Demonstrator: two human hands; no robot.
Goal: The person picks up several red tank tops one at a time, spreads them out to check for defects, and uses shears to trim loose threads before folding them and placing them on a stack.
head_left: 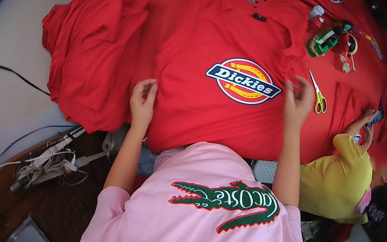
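Observation:
A red shirt point(194, 111) lies spread in front of me, its round printed badge in blue, white and yellow facing up. At its left edge, my left hand point(142, 102) has its fingers curled and closed on the cloth. My right hand point(298, 105) is over the shirt's right side, beside the badge; its bent fingers are slightly blurred, with a gap between thumb and forefinger. Scissors point(320, 102) with yellow-green handles lie just right of that hand.
A heap of red garments point(90, 55) sits at the left. At the far right are a green tool point(323, 43), a tape roll point(352, 44) and a white-capped bottle point(317, 12). A person in yellow point(341, 178) sits at right, holding a phone point(376, 116). Tangled cables point(48, 163) lie at lower left.

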